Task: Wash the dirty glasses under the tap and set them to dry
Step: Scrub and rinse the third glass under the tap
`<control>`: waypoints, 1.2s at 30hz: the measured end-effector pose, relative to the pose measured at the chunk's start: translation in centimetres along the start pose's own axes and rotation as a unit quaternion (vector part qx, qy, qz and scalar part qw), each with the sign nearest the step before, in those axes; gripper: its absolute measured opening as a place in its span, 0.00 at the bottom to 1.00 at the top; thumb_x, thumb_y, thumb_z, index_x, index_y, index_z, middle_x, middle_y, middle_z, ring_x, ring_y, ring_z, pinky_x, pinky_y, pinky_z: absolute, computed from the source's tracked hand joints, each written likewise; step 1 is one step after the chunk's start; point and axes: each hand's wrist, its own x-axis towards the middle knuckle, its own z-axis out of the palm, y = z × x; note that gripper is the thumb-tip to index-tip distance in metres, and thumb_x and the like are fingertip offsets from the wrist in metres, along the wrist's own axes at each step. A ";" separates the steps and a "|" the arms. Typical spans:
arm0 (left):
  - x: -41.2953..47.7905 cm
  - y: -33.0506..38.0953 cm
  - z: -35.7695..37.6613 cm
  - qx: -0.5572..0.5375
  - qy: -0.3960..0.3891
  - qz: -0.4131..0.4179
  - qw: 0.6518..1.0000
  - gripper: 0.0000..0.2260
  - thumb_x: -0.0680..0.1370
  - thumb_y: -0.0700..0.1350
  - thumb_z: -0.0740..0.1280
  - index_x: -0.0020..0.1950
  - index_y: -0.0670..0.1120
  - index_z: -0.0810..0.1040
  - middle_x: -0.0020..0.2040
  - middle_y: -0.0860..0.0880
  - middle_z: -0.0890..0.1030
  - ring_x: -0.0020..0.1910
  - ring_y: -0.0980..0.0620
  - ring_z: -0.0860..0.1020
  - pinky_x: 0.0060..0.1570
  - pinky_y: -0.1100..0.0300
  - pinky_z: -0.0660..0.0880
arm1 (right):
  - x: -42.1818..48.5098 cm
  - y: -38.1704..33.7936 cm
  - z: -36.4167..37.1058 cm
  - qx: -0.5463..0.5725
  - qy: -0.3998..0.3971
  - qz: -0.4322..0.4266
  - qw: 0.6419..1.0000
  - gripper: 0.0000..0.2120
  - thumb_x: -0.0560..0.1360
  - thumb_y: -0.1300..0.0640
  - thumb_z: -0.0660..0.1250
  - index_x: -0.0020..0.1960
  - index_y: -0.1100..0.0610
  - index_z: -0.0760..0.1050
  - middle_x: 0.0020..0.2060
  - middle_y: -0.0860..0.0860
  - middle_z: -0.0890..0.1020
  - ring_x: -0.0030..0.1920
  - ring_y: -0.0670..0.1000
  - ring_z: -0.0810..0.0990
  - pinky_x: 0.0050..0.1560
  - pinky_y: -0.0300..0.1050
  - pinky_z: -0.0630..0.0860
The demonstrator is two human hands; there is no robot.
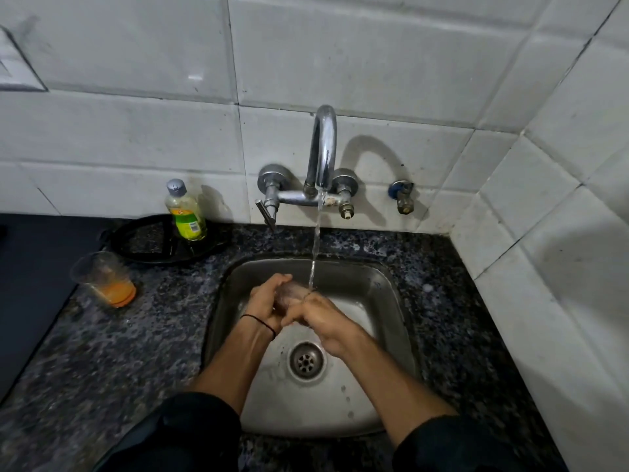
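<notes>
We've got one glass [293, 291] over the sink [396, 301], lying roughly on its side btwn both hands, w/ the tap [323, 148] running and its stream [315, 247] landing on the glass's right end, right by the knuckles. L hand [269, 298] is curled round the left part, fingers wrapped over the top. R hand [320, 315] is clamped round the near-right part. So both are closed on the glass, tho it's blurred and we can't tell which end is the mouth. Main risk as we see it: wet glass, wet palms, steel basin underneath. If either grip loosens while we twist or rub, it prob. slips and knocks the sink wall or the drain [306, 361], and could chip or crack. The stream hits near the glass's edge, so water may bounce off the knuckles onto the granite counter [153, 321] and leave it slick where we'd set things down. The 2nd glass [102, 277] stands on the counter left of the sink, well apart from the hands, w/ orange residue in the bottom. An elbow swinging out toward it, or toward the soap bottle [185, 211] on the black tray [143, 245] behind, could tip it. No drying rack is visible to us, so where the clean one goes is unclear — poss. that tray.
</notes>
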 end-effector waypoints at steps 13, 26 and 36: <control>-4.6 -0.1 3.2 0.250 -0.079 0.265 0.928 0.17 0.70 0.39 0.78 0.56 0.46 0.77 0.51 0.44 0.83 0.51 0.50 0.81 0.53 0.57 0.80 | 0.3 0.0 -0.7 0.452 0.261 0.176 0.835 0.18 0.80 0.53 0.56 0.32 0.56 0.67 0.23 0.51 0.68 0.23 0.51 0.65 0.33 0.40 0.71; -5.4 0.9 6.1 0.204 0.028 0.192 0.960 0.19 0.84 0.52 0.56 0.44 0.45 0.83 0.40 0.44 0.85 0.45 0.44 0.83 0.46 0.52 0.80 | -0.8 1.4 2.2 0.051 0.348 0.020 0.936 0.30 0.81 0.33 0.44 0.62 0.50 0.77 0.53 0.51 0.82 0.52 0.50 0.81 0.50 0.49 0.78; -7.9 -0.4 5.3 0.195 -0.101 0.126 0.967 0.31 0.80 0.68 0.47 0.47 0.53 0.86 0.45 0.53 0.87 0.48 0.56 0.84 0.50 0.56 0.76 | -2.1 0.2 1.6 0.144 0.358 -0.097 0.917 0.26 0.81 0.35 0.50 0.52 0.48 0.82 0.48 0.46 0.86 0.50 0.45 0.84 0.48 0.39 0.79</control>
